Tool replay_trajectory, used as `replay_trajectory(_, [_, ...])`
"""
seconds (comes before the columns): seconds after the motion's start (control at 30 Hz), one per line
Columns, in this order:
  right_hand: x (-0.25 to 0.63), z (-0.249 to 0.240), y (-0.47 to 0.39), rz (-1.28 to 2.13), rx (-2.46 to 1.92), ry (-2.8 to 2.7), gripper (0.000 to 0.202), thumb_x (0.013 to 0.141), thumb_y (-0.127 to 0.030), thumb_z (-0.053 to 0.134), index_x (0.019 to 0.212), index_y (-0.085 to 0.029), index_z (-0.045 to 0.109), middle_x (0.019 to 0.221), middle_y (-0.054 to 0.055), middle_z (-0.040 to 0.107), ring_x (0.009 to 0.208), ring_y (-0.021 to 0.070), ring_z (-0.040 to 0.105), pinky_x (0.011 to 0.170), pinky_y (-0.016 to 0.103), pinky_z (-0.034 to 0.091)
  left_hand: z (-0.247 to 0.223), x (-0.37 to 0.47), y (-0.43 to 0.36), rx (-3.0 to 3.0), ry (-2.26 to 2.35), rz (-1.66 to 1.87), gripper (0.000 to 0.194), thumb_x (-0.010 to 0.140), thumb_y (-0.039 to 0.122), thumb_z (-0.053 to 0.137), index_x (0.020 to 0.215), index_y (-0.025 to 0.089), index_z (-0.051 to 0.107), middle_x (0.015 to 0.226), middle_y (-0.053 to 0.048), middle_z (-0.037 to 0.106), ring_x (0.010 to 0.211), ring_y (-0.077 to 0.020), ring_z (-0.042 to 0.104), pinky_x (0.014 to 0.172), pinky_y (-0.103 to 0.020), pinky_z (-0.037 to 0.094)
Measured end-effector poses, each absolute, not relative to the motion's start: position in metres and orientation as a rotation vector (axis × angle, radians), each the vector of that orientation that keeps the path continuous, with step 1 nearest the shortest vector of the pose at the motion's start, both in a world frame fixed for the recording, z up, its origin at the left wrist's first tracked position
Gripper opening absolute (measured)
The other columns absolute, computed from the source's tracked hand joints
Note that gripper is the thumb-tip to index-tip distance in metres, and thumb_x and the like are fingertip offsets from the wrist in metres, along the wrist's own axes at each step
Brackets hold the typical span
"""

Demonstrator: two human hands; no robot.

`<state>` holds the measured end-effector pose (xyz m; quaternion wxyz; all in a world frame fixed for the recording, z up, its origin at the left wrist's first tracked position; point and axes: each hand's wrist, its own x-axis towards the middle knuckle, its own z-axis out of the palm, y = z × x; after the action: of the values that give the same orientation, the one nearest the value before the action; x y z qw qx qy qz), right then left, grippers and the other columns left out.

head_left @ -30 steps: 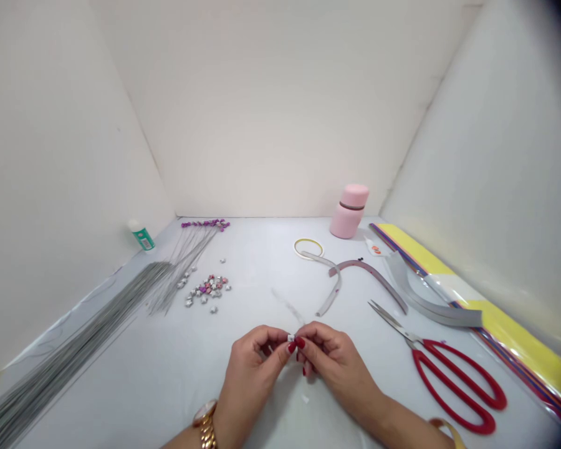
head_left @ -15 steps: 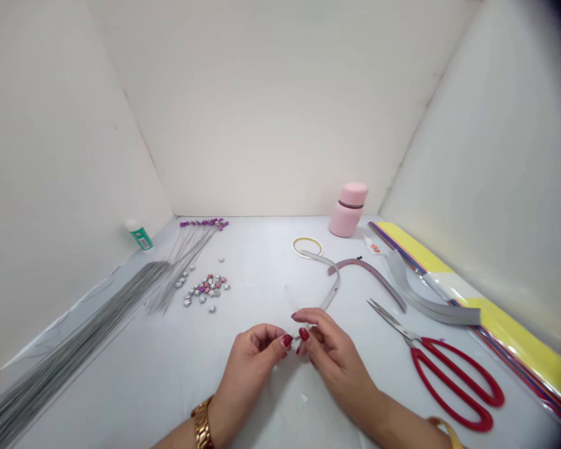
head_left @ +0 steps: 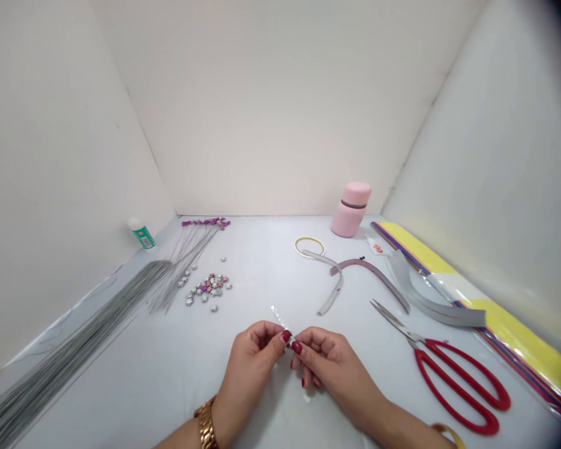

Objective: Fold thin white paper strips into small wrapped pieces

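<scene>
A narrow silvery paper strip (head_left: 280,317) is pinched between my two hands, its free end sticking up and to the left. My left hand (head_left: 257,354) grips it between thumb and fingertips. Close against it, my right hand (head_left: 330,362) is closed on the same strip, thumb tip almost touching the left thumb. The folded part of the strip is mostly covered by the fingertips. To the left lies a pile of small silver, pink and purple folded stars (head_left: 210,285). Red-handled scissors (head_left: 423,343) rest open on the table beside my right forearm.
A bundle of grey wires (head_left: 84,330) covers the left side, with purple star-topped stems (head_left: 206,222) behind. A glue stick (head_left: 143,236), tape roll (head_left: 310,247), pink bottle (head_left: 350,209), paper strips (head_left: 374,277), a grey strip stack (head_left: 439,312) and yellow sheets (head_left: 509,337) also lie around.
The strip now points up-left from the fingertips, where before it was hardly visible. My right hand's raised forefinger has curled down and in beside the left.
</scene>
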<state>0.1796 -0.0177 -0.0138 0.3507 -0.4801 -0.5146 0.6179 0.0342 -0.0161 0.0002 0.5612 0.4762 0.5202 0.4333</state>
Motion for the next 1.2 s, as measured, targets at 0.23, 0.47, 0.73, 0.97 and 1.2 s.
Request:
replay_trajectory(0.23, [0.176, -0.0119, -0.0208, 1.702, -1.228, -1.282, 0.039, 0.076, -0.049, 0.053, 0.065, -0.012, 0.058, 0.044, -0.002, 0.054, 0.036, 0.0057, 0.044, 0.037, 0.016, 0.028, -0.0014, 0.0357, -0.0184, 1.129, 1.223, 1.046, 0.017, 0.074, 0.029, 0.058, 0.068, 0.013, 0.059, 0.054, -0.001, 0.059, 0.054, -0.0128, 0.053, 0.054, -0.022, 0.042])
replay_trajectory(0.47, [0.1761, -0.0077, -0.0214, 1.711, -1.156, -1.254, 0.033, 0.077, -0.045, 0.053, 0.066, -0.014, 0.054, 0.054, -0.003, 0.056, 0.035, 0.0034, 0.041, 0.037, 0.016, 0.023, -0.0044, 0.0338, -0.0187, 1.237, 1.25, 1.047, 0.016, 0.077, 0.028, 0.055, 0.07, 0.014, 0.059, 0.063, -0.002, 0.061, 0.061, -0.0133, 0.054, 0.059, -0.022, 0.044])
replay_trajectory(0.73, [0.1774, -0.0093, -0.0235, 1.675, -1.154, -1.306, 0.044, 0.079, -0.053, 0.046, 0.062, -0.013, 0.056, 0.043, -0.003, 0.051, 0.036, 0.006, 0.041, 0.04, 0.018, 0.025, -0.0045, 0.0289, -0.0254, 1.78, 1.247, 1.124, 0.014, 0.081, 0.017, 0.049, 0.072, 0.017, 0.06, 0.069, -0.004, 0.061, 0.065, -0.0144, 0.056, 0.063, -0.024, 0.043])
replay_trajectory(0.97, [0.1786, -0.0097, -0.0246, 1.655, -1.147, -1.301, 0.043, 0.08, -0.051, 0.045, 0.062, -0.013, 0.056, 0.045, -0.003, 0.05, 0.037, 0.006, 0.04, 0.041, 0.018, 0.026, -0.0063, 0.0264, -0.0239, 1.925, 1.157, 1.115, 0.016, 0.082, 0.013, 0.047, 0.081, 0.019, 0.063, 0.076, -0.006, 0.064, 0.072, -0.0158, 0.058, 0.07, -0.025, 0.044])
replay_trajectory(1.2, [0.1782, -0.0075, -0.0236, 1.675, -1.128, -1.262, 0.044, 0.078, -0.053, 0.047, 0.063, -0.013, 0.057, 0.049, -0.002, 0.053, 0.039, 0.0066, 0.043, 0.042, 0.019, 0.029, 0.0011, 0.0268, -0.0228, 1.801, 1.12, 1.104, 0.016, 0.081, 0.014, 0.048, 0.079, 0.018, 0.064, 0.074, -0.005, 0.065, 0.07, -0.0149, 0.058, 0.069, -0.024, 0.045])
